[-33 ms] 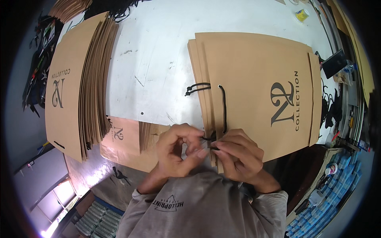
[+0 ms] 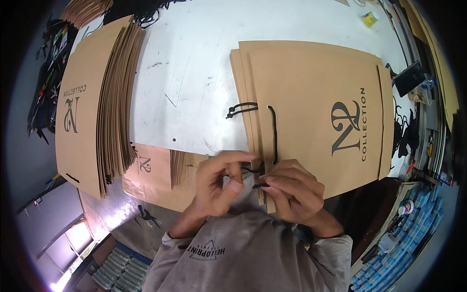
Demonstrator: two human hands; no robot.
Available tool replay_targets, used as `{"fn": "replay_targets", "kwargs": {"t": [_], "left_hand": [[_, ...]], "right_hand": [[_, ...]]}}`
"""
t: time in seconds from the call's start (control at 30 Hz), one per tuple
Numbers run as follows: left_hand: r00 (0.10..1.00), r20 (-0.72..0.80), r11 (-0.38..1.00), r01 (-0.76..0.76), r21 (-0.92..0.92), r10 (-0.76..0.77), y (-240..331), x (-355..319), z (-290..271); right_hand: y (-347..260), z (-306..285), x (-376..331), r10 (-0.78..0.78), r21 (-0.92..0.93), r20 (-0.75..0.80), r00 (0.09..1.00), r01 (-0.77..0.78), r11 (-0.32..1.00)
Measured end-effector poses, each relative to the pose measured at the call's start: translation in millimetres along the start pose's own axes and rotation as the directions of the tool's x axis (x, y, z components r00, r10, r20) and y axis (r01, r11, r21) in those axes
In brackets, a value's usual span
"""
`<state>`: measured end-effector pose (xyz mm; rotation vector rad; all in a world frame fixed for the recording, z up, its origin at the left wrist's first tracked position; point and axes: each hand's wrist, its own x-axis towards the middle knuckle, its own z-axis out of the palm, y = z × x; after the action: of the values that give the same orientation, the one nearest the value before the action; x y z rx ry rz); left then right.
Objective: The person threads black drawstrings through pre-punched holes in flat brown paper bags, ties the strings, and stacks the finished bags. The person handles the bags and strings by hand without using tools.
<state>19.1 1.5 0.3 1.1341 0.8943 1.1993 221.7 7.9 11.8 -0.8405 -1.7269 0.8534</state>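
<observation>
A brown paper bag (image 2: pixel 301 78) with a dark printed logo lies on top of a few others at the right of the white table. A black cord handle (image 2: pixel 275 134) comes out of an eyelet near its left edge and runs toward me. My right hand (image 2: pixel 297 191) pinches the cord near its dark end, over the bags' near left corner. Just left of it, my left hand (image 2: pixel 216 182) has thumb and forefinger apart, holding nothing, close to a loose loop of the cord. A knotted cord handle (image 2: pixel 236 109) sticks out from a lower bag.
A thick stack of brown bags (image 2: pixel 116 107) stands on the left of the table (image 2: pixel 189 63). More bags (image 2: pixel 151 165) lie below it. Black cords (image 2: pixel 134 9) are heaped at the far left. A small yellow tub (image 2: pixel 369 19) and a dark phone-like object (image 2: pixel 409 78) sit at the right.
My left thumb and forefinger have opened and come off the cord, and a loop of it now shows between the hands. My right hand has barely moved.
</observation>
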Motion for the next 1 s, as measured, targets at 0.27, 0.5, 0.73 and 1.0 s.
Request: {"fn": "replay_targets", "kwargs": {"t": [0.27,0.5,0.73,1.0], "left_hand": [[0.947,-0.227,0.973,0.233,-0.007,-0.228,-18.9,6.8,22.1],[0.966,0.089,0.809,-0.252,0.531,0.242,-32.8,11.1,0.2],[0.996,-0.007,0.950,-0.077,0.303,0.083,-42.2,11.6,6.6],[0.996,-0.049,0.978,-0.061,0.197,0.072,-52.4,8.2,19.3]], "right_hand": [[17.7,16.8,-4.5,0.287,-0.026,-0.179,0.941,-0.296,0.955],[21.6,10.7,1.4,0.403,-0.144,0.065,0.913,-0.391,0.909],[25.2,-5.5,-0.8,0.649,0.245,0.158,0.745,-0.666,0.705],[29.4,-9.5,-3.4,0.645,0.382,0.185,0.742,-0.659,0.648]]}}
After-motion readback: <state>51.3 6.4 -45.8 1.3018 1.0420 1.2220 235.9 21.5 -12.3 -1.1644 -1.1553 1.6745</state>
